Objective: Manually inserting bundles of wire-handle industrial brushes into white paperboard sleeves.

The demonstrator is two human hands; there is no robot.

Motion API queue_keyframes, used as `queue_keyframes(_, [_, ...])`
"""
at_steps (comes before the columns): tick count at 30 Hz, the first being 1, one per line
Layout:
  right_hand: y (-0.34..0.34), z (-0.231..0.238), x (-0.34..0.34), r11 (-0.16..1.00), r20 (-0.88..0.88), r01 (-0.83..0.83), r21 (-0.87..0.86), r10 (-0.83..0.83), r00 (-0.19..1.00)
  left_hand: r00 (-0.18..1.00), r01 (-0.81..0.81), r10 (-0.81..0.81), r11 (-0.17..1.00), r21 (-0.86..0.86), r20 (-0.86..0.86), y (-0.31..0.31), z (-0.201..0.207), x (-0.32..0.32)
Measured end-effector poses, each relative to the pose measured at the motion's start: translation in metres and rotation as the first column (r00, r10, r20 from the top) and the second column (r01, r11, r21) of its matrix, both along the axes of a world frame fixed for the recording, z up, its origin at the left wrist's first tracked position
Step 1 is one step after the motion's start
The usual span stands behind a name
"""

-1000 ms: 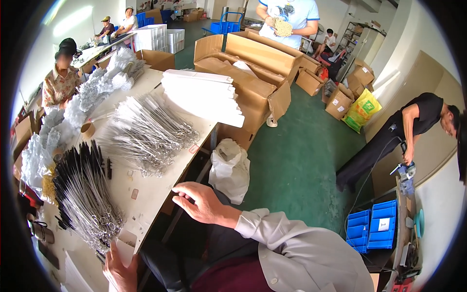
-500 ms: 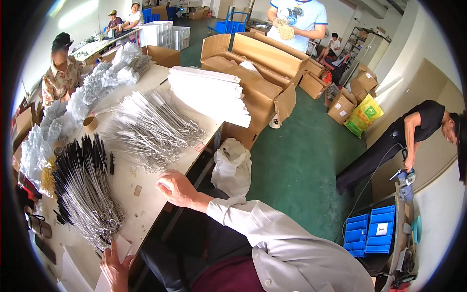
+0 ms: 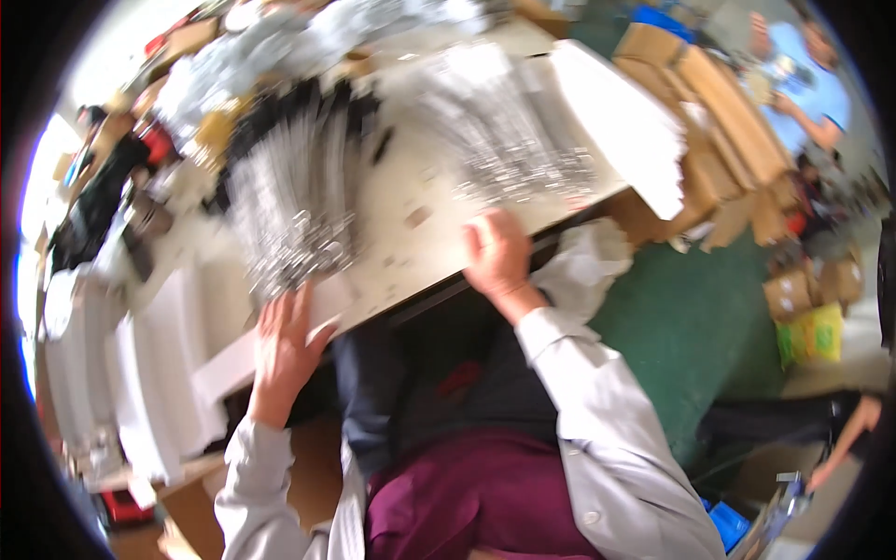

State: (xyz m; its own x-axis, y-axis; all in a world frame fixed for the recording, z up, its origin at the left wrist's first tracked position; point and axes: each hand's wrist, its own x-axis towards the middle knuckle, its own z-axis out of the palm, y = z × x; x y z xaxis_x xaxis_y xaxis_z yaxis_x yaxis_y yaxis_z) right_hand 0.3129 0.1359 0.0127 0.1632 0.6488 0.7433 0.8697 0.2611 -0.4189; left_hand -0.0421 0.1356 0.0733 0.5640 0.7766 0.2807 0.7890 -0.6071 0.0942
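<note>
The two hands are well apart, one at each end of the near edge of the table [image 3: 406, 173]. The left hand [image 3: 285, 345] lies across a narrow white box [image 3: 227, 367], fingers extended and nearly together, thumb spread to the right. Whether it clasps the box or merely rests on it cannot be told. Its fingertips reach the ring ends of the black brushes [image 3: 297, 187]; actual contact is unclear owing to blur.

The right hand [image 3: 499, 257] is at the table edge, fingers bent, just below the ring ends of the white brushes [image 3: 509, 126]. The hollow of this hand is hidden, so whether it grips anything cannot be determined.

The black brushes lie in a heap on the left part of the table, bristles away from the person and wire handles toward the person. The white brushes form a second heap to the right, separated by a bare strip of tabletop. Beyond them, at the right end, is a stack of white flat boxes [image 3: 621, 117], beside an open cardboard box [image 3: 719, 126]. Grey fluffy bundles [image 3: 271, 61] line the far side. Several long white boxes [image 3: 145, 401] stand left of the left hand. A white bag [image 3: 583, 266] sits below the table edge, near the right hand.
</note>
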Motion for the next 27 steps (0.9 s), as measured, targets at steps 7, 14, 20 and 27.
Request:
queue_keyframes(7, [0.01, -0.003, -0.014, 1.0, 0.069, -0.023, -0.008, 0.023, 0.997, 0.996, -0.086, 0.087, 0.988, 0.128, -0.002, -0.024, 0.0, -0.041])
queue_keyframes(14, [0.009, -0.004, -0.016, 1.0, 0.09, -0.026, -0.001, 0.026, 0.996, 0.987, -0.159, 0.159, 0.987, 0.032, -0.001, -0.022, -0.003, -0.063])
queue_keyframes(20, [0.006, -0.004, -0.014, 1.0, 0.102, -0.011, 0.01, 0.01, 0.995, 0.994, -0.105, 0.105, 0.991, -0.085, -0.006, -0.019, 0.006, -0.055])
queue_keyframes(27, [0.011, -0.007, -0.009, 0.999, 0.08, -0.037, 0.029, 0.035, 0.996, 1.0, -0.013, 0.013, 0.999, -0.053, -0.002, -0.036, 0.011, -0.06])
